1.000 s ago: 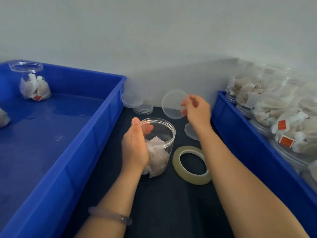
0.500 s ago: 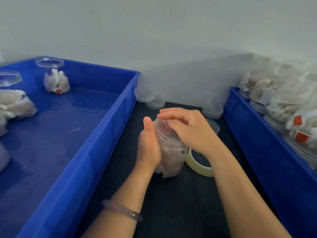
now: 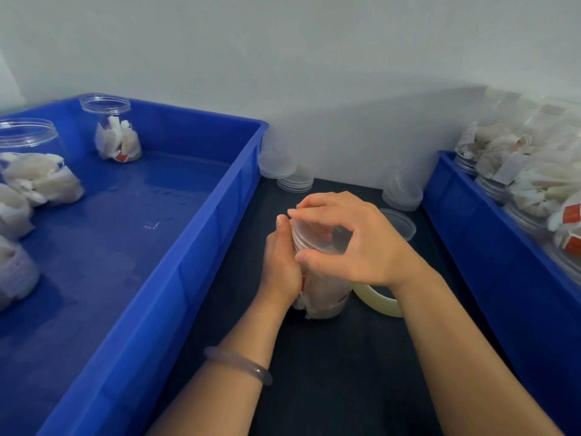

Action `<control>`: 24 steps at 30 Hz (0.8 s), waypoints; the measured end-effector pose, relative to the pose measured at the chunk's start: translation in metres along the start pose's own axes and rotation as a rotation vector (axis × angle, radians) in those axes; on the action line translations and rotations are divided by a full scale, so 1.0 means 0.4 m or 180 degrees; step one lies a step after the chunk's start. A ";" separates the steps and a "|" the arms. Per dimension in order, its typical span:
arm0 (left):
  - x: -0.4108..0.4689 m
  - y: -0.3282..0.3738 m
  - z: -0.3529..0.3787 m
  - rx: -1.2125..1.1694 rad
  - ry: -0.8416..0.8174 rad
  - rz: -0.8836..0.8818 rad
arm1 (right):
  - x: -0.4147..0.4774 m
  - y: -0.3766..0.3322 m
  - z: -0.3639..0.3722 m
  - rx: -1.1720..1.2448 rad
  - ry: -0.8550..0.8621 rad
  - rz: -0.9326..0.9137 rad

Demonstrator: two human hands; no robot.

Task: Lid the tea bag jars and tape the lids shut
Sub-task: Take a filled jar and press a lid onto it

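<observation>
A clear plastic jar [image 3: 323,294] with tea bags stands on the dark table between two blue bins. My left hand [image 3: 281,269] grips its left side. My right hand [image 3: 352,240] curls over the top, thumb and fingers around the clear lid [image 3: 311,239] that sits on the jar's mouth. A roll of clear tape [image 3: 377,302] lies on the table just right of the jar, partly hidden by my right wrist.
The blue bin on the left [image 3: 201,247] holds open jars of tea bags [image 3: 116,133]. The blue bin on the right [image 3: 471,234] holds more filled jars. Stacks of clear lids [image 3: 284,171] stand at the back, and one loose lid [image 3: 399,223] lies behind my right hand.
A second ago my right hand held the lid in the air over the open jar. It has brought the lid down onto the jar's mouth and now grips it there.
</observation>
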State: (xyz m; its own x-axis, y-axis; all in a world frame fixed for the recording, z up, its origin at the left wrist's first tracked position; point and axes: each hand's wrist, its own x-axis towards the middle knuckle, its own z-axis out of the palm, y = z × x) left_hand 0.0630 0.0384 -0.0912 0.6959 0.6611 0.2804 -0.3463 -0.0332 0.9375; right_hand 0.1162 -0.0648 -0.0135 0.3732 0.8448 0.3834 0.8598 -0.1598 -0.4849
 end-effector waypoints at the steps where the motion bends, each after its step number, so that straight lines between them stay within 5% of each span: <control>1: -0.003 0.000 0.001 0.0053 0.0109 0.0006 | 0.001 -0.002 -0.001 -0.0045 -0.0038 0.0006; 11: -0.004 0.012 0.001 0.0478 0.0149 0.0088 | 0.008 -0.004 -0.012 -0.0276 -0.0295 -0.0042; 19: -0.004 0.011 0.006 0.0497 0.0119 0.0008 | 0.002 -0.005 -0.001 -0.0433 -0.0319 0.0483; 24: -0.002 0.016 0.004 0.0158 0.0038 0.0016 | 0.002 0.005 -0.033 0.0078 -0.0367 0.0302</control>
State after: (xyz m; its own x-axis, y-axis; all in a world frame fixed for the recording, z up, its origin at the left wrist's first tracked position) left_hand 0.0611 0.0365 -0.0850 0.6865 0.6697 0.2831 -0.3180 -0.0736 0.9452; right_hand 0.1229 -0.0712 -0.0036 0.4088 0.8797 0.2428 0.8133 -0.2305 -0.5343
